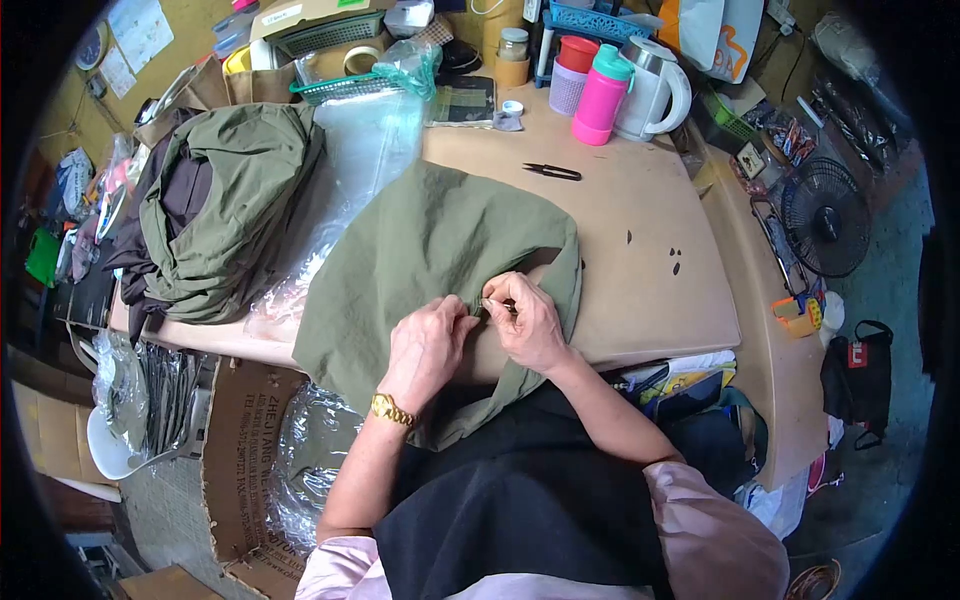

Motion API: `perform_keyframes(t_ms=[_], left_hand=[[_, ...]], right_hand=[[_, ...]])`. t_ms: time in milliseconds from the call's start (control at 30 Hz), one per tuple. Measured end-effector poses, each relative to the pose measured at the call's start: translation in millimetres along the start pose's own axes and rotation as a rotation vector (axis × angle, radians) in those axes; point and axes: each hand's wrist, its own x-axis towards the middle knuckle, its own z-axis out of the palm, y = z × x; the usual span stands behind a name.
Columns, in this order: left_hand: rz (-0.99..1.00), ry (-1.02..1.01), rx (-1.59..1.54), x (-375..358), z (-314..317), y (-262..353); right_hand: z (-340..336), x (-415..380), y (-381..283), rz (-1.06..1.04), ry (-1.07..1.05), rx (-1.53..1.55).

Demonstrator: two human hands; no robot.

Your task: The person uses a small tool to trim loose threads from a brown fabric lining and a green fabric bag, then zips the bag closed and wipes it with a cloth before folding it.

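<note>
An olive green garment is spread over the front of the tan table and hangs over its edge. My left hand, with a gold watch at the wrist, pinches the cloth near its middle. Close beside it, my right hand has its fingers closed around something small and dark at the same spot; I cannot make out what it is. Thread snips lie on the table beyond the garment. A pile of olive and dark garments rests at the table's left.
Clear plastic bags lie between pile and garment. At the back stand a pink bottle, a kettle and baskets. A fan is at the right. An open cardboard box sits below the table's left front.
</note>
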Motion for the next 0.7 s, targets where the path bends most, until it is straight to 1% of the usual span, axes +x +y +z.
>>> perform_keyframes(t_ms=[33, 67, 100, 133, 200, 233, 267, 333, 367, 400, 433, 467, 500, 533, 600, 633, 700], left_hand=[[-0.016, -0.032, -0.002, -1.7, 2.1, -2.8], [-0.028, -0.066, -0.004, -2.6, 3.3, -4.4], [0.030, -0.040, 0.019, -4.6, 6.4, -4.4], [0.032, -0.038, 0.020, -9.7, 9.4, -9.9], [0.123, -0.201, 0.036, -24.6, 16.0, -19.5], [0.075, -0.164, -0.042, -28.2, 13.6, -13.2], [0.080, -0.166, -0.041, -24.7, 10.0, -5.1], [0.044, -0.007, -0.239, -10.8, 10.2, 14.0], [0.082, 0.087, -0.225, -3.4, 16.5, 21.8], [0.101, 0.115, -0.179, 4.5, 22.1, 27.2], [0.136, 0.167, -0.153, 11.5, 26.4, 28.9], [0.169, 0.219, -0.127, 17.1, 29.8, 28.6], [0.079, 0.089, -0.120, 19.9, 28.1, 21.8], [0.083, 0.111, -0.152, 23.2, 27.6, 17.8], [0.110, -0.019, -0.111, 24.0, 21.3, 12.1], [0.111, -0.022, -0.113, 23.9, 18.9, 11.2], [-0.061, -0.214, -0.169, 25.0, 3.1, 17.2]], right_hand=[[2.5, -2.7, 2.1, 0.111, -0.036, 0.069], [2.7, -3.2, 6.0, 0.108, -0.035, 0.070], [-0.4, -2.5, 11.8, 0.066, 0.038, -0.026], [-6.4, 0.1, 19.0, 0.023, 0.112, -0.124], [-39.7, 16.6, 44.5, 0.213, 0.342, -0.232], [-59.8, 24.9, 52.2, 0.221, 0.344, -0.314], [-72.4, 29.1, 53.1, 0.233, 0.346, -0.395], [-63.5, 28.1, 44.0, 0.127, 0.283, -0.300], [-56.1, 23.7, 33.2, 0.128, 0.233, -0.230], [-48.9, 20.7, 17.9, 0.123, 0.183, -0.159], [-43.9, 17.6, 2.8, 0.152, 0.137, -0.108], [-45.3, 18.0, -6.9, 0.254, 0.117, -0.025], [-49.0, 15.2, -3.2, 0.276, 0.115, 0.011], [-52.8, 12.8, 1.5, 0.297, 0.114, 0.047], [-50.2, 5.0, -0.6, 0.279, 0.067, 0.106], [-46.3, -0.3, 1.1, 0.283, 0.070, 0.132], [-44.1, -5.1, 4.0, 0.288, 0.071, 0.127]])
